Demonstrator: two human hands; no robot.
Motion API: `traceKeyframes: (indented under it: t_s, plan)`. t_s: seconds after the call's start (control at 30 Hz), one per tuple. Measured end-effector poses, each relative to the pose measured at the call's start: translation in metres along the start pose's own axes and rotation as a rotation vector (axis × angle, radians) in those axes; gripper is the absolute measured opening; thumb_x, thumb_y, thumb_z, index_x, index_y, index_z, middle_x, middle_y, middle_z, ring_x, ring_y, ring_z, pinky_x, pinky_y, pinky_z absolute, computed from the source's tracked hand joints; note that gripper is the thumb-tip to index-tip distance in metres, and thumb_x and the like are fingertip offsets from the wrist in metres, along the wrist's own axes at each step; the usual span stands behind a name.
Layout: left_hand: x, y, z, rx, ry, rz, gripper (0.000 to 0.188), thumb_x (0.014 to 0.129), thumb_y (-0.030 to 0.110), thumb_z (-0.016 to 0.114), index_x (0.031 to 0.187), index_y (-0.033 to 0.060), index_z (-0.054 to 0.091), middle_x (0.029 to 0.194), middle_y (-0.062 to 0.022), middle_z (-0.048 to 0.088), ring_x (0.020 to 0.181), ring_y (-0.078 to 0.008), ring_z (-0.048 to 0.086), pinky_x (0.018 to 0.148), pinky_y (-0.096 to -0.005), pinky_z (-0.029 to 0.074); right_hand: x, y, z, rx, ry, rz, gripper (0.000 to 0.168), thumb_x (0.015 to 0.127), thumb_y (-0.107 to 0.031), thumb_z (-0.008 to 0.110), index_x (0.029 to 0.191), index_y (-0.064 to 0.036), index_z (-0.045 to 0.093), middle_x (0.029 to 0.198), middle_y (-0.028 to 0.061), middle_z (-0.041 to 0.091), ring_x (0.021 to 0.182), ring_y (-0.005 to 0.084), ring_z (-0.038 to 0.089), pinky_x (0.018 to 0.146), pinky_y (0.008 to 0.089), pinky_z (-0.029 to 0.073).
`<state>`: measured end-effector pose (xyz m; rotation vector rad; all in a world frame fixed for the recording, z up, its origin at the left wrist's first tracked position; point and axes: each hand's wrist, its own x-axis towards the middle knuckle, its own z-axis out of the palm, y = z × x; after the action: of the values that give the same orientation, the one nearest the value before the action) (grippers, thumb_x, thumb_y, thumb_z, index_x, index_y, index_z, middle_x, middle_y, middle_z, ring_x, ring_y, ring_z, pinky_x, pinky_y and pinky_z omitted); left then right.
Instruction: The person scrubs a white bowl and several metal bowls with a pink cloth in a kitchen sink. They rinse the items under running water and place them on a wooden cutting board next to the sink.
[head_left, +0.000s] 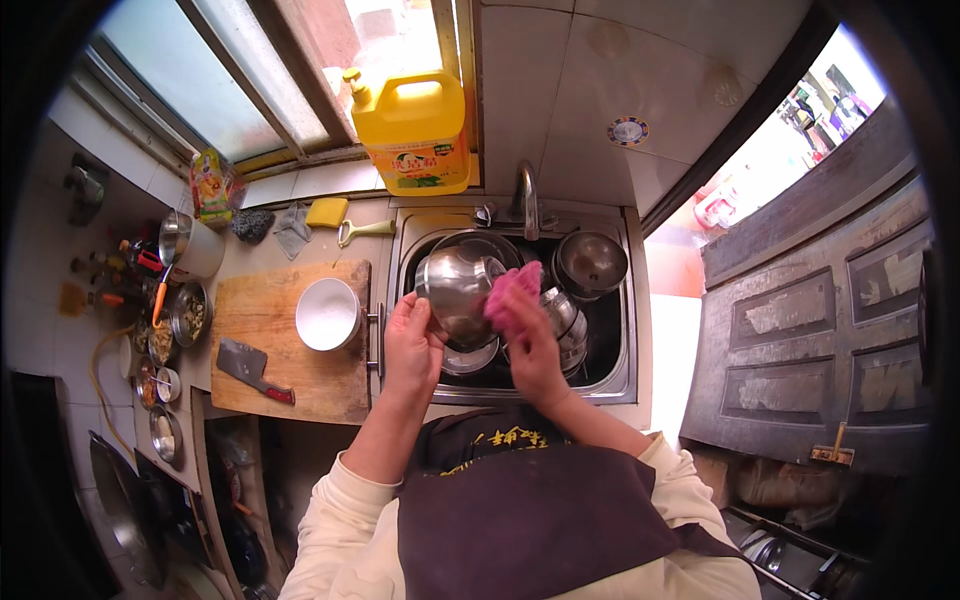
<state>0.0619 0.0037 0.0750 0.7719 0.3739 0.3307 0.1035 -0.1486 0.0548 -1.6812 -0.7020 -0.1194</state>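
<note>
Over the steel sink, my left hand grips the rim of a stainless steel bowl, which is tilted on its side with its base towards the right. My right hand holds a pink cloth against the bowl's outer base; the hand is slightly blurred. Beneath and behind the bowl, more steel bowls lie in the sink. A stack of metal bowls leans to the right of my right hand, partly hidden by it. Another upturned metal bowl sits in the sink's far right corner.
Left of the sink, a white bowl and a cleaver lie on a wooden cutting board. A faucet rises behind the sink. Nearby are a yellow detergent jug, a yellow sponge and a peeler.
</note>
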Motion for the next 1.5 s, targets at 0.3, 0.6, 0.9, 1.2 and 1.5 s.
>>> traceKeyframes:
  t_s: [0.3, 0.6, 0.9, 1.2, 1.5]
  plan:
    - [-0.001, 0.004, -0.011, -0.053, -0.134, -0.133, 0.014, 0.088, 0.009, 0.049, 0.1, 0.0025, 0.048, 0.091, -0.0067, 0.059, 0.08, -0.0149, 0.059, 0.074, -0.0301, 0.05, 0.065, -0.004, -0.011, 0.338, -0.122, 0.31, 0.035, 0.084, -0.004, 0.048, 0.119, -0.007, 0.045, 0.119, 0.0079, 0.05, 0.107, 0.0156, 0.049, 0.093, 0.029, 0.036]
    - [0.021, -0.008, -0.028, -0.203, 0.062, -0.135, 0.02, 0.09, 0.013, 0.044, 0.105, 0.0025, 0.05, 0.102, -0.0102, 0.057, 0.092, -0.0207, 0.057, 0.082, -0.0395, 0.047, 0.006, -0.009, 0.0, 0.015, -0.015, 0.029, 0.05, 0.077, 0.001, 0.051, 0.125, -0.008, 0.042, 0.131, 0.0129, 0.037, 0.122, 0.0261, 0.034, 0.102, 0.036, 0.025]
    - [-0.01, -0.027, -0.024, 0.305, -0.228, -0.144, 0.024, 0.088, 0.008, 0.048, 0.11, -0.0011, 0.049, 0.095, -0.0039, 0.058, 0.084, -0.0101, 0.055, 0.074, -0.0221, 0.045, 0.07, -0.014, 0.005, -0.213, -0.39, -0.025, 0.032, 0.082, -0.019, 0.052, 0.112, -0.009, 0.053, 0.113, 0.0094, 0.053, 0.105, 0.0219, 0.048, 0.096, 0.0355, 0.031]
    - [-0.023, -0.008, -0.022, -0.128, -0.303, -0.228, 0.025, 0.089, 0.011, 0.047, 0.112, 0.0016, 0.048, 0.107, -0.0061, 0.057, 0.099, -0.0157, 0.053, 0.09, -0.0316, 0.041, 0.041, 0.065, -0.014, 1.087, -0.044, 1.093, 0.033, 0.09, -0.034, 0.042, 0.108, -0.009, 0.053, 0.103, 0.0039, 0.058, 0.094, 0.0157, 0.055, 0.086, 0.0313, 0.043]
    - [-0.007, 0.012, -0.026, -0.224, -0.443, -0.695, 0.035, 0.084, 0.017, 0.056, 0.115, 0.0032, 0.047, 0.11, -0.0072, 0.056, 0.101, -0.0166, 0.054, 0.087, -0.0338, 0.043, 0.047, 0.051, -0.017, 0.951, -0.062, 0.89, 0.024, 0.086, -0.023, 0.049, 0.098, -0.004, 0.057, 0.092, 0.0014, 0.06, 0.084, 0.0099, 0.053, 0.077, 0.0233, 0.043]
